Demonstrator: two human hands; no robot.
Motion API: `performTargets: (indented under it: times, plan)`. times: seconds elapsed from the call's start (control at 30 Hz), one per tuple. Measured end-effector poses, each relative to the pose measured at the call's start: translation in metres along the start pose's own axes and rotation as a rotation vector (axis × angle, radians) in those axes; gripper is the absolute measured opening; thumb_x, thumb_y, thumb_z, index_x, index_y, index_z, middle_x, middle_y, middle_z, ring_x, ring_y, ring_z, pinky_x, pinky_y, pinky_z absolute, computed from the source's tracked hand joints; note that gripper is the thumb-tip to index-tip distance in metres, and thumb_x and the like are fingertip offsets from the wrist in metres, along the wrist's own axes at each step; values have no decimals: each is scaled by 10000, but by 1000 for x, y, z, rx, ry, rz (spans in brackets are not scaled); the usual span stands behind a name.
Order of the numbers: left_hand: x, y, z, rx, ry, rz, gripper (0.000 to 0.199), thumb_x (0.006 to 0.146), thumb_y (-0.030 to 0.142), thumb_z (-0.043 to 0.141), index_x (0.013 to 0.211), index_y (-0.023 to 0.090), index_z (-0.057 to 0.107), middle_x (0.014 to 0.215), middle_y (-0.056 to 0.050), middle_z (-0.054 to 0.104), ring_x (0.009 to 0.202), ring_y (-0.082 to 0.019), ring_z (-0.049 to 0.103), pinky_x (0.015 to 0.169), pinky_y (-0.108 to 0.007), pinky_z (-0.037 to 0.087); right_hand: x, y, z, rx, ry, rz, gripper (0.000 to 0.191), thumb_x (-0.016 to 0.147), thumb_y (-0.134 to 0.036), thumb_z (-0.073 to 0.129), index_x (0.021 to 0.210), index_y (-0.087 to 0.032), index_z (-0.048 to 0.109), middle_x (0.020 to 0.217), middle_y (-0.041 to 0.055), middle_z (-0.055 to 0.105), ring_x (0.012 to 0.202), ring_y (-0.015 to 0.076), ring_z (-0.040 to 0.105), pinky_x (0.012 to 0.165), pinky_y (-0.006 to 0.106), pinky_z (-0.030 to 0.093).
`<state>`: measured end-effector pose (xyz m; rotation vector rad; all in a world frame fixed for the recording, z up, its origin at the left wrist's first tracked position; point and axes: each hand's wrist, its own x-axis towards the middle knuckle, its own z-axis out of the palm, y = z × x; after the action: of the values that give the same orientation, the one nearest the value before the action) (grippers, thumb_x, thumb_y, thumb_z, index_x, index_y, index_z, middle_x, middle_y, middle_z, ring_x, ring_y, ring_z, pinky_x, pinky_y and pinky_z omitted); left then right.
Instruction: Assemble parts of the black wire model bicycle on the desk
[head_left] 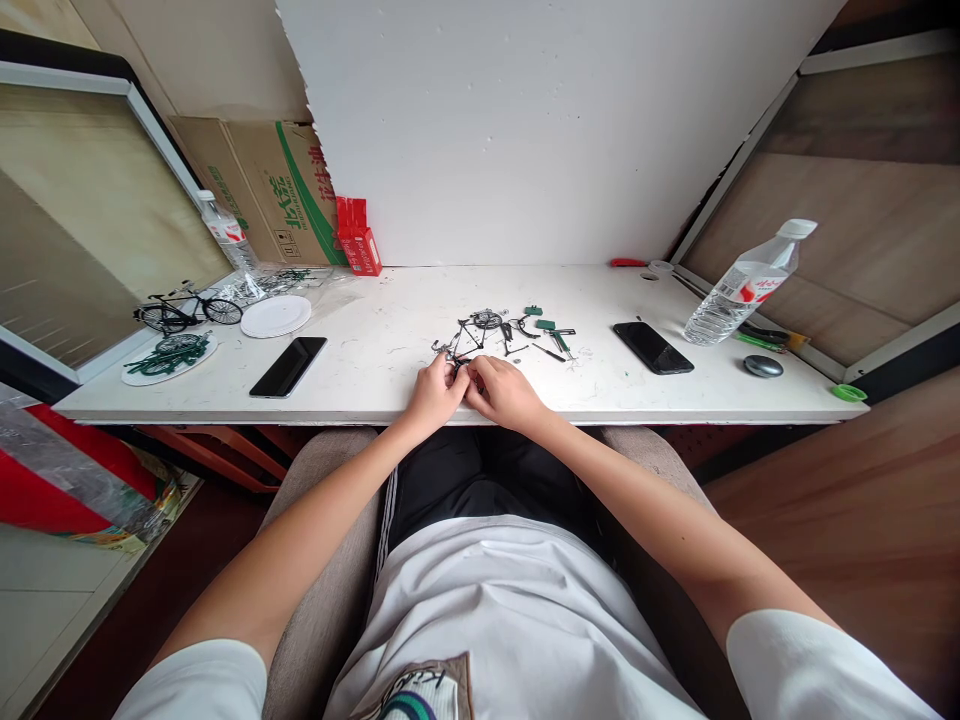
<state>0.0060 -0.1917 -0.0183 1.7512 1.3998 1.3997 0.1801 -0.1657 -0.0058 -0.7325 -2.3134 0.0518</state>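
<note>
My left hand [437, 393] and my right hand [504, 391] meet near the front edge of the white table [375, 350]. The fingers of both are closed around a small black part [459, 368], mostly hidden between them. Just beyond lie thin black model bicycle parts, with a small spoked wheel [487, 319] among them. Green plastic pieces [545, 325] sit to the right of the wheel. A black rod-like part [549, 352] rests on the table to the right of my right hand.
At left are a phone [288, 367], a white disc [276, 316], an assembled model bicycle [187, 308], a bottle [229, 235], a red box [360, 240] and a carton [277, 190]. Another phone [652, 347], a bottle [742, 290], a dark round object [763, 366] and a green lid [849, 393] are at right.
</note>
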Motion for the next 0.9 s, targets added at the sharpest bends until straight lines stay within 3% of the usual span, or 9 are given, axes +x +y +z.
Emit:
performTargets:
  times: [0.9]
  plan:
    - [0,-2,1,32,27,29,137,939,338,682,953,222,611,720,-30,701,724,-222,726,688,-310,554,0,1,0,5,-4,5,138,1020,-251,494,897,-241,430,810,50,599,713,215,501,673,338,385]
